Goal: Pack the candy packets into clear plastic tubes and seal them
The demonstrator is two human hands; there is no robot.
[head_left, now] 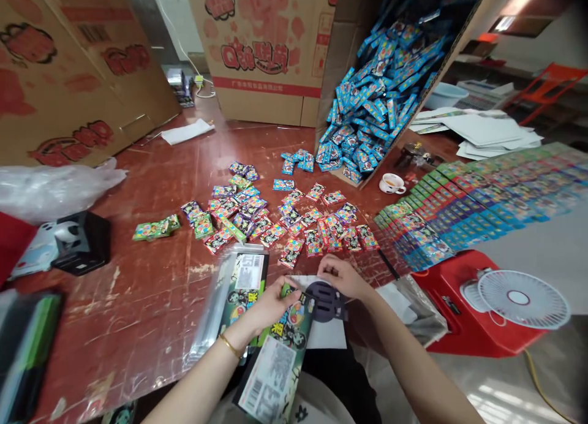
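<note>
My left hand (269, 304) is closed round a dark printed packet (280, 350) with a barcode label, held over my lap. My right hand (342, 276) pinches the packet's top edge, by a white strip and a dark hanger tab (326, 301). More such packets in clear sleeves (239, 283) lie just left of my left hand. Beyond my hands, several small colourful sachets (294, 222) are scattered on the red floor (151, 289).
A tipped cardboard box (386, 81) spills blue sachets. Rows of green, red and blue sachets (478, 197) lie at right, above a red stool (459, 314) and small white fan (521, 298). A cup (391, 183), plastic bag (50, 188) and cartons (68, 68) surround.
</note>
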